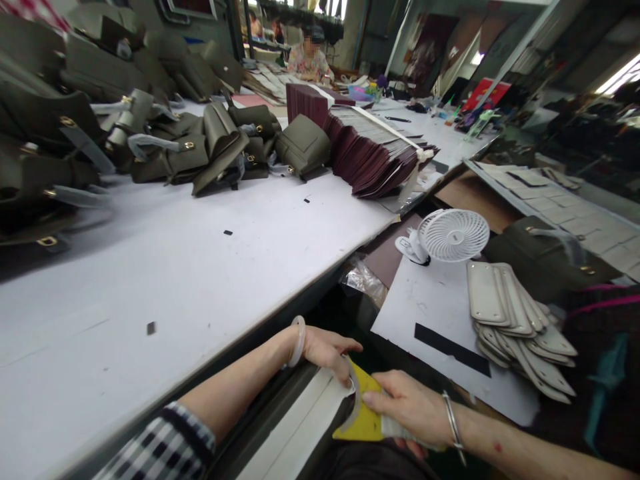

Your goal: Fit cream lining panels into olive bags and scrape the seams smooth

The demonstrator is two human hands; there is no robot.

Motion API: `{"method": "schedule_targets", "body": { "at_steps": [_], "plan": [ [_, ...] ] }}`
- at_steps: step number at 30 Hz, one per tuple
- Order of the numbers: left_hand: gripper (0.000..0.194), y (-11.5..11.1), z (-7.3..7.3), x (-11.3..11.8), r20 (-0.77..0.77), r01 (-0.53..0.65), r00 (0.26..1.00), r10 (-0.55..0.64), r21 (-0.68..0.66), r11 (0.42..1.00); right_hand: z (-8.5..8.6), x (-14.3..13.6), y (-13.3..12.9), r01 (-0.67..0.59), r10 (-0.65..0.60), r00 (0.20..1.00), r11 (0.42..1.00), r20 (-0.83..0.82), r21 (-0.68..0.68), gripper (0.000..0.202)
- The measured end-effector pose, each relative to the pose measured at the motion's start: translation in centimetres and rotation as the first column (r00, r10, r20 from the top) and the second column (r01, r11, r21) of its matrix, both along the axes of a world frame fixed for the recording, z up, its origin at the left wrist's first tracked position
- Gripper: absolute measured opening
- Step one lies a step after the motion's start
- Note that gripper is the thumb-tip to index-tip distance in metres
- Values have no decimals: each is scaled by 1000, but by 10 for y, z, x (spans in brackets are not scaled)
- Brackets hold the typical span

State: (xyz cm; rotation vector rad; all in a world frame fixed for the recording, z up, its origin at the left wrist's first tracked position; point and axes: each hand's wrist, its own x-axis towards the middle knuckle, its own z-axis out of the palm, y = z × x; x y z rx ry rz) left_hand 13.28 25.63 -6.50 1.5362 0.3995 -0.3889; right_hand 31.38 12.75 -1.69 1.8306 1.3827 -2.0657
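Low in the view, a long dark piece with white strips (295, 420) lies slanted in front of my body. My left hand (325, 350), with a pale bangle at its wrist, grips the far end of this piece; one finger is stretched out. Pinched between the thumb and fingers of my right hand (407, 403) is a yellow sheet-like piece (364, 417) with a curved greyish edge. That edge lies against the end of the white strips. Some whitish material shows under my right palm, partly hidden. A metal bangle is on my right wrist.
A white table (200, 267) holds dark green handbags (170, 150) and a row of maroon panels (370, 150). At right are a white clip fan (453, 235), a black strip (453, 349) and stacked pale panels (510, 313). A person (310, 60) sits at the back.
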Motion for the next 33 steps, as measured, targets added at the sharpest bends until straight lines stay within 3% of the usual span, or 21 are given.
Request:
{"method": "schedule_targets", "body": {
  "at_steps": [11,26,33],
  "plan": [
    [98,-2,-2,-1,2,-59,998,59,-15,998,-5,-6,-5,66,-66,998,998,-11,-7,31],
    [120,-3,-14,-2,3,-119,992,123,-221,968,-9,-24,-14,169,-171,985,978,0,-126,33],
    [115,-7,-11,-9,38,-219,967,254,-392,893,-12,-33,-12,214,-220,975,965,-22,-149,39]
  ]
}}
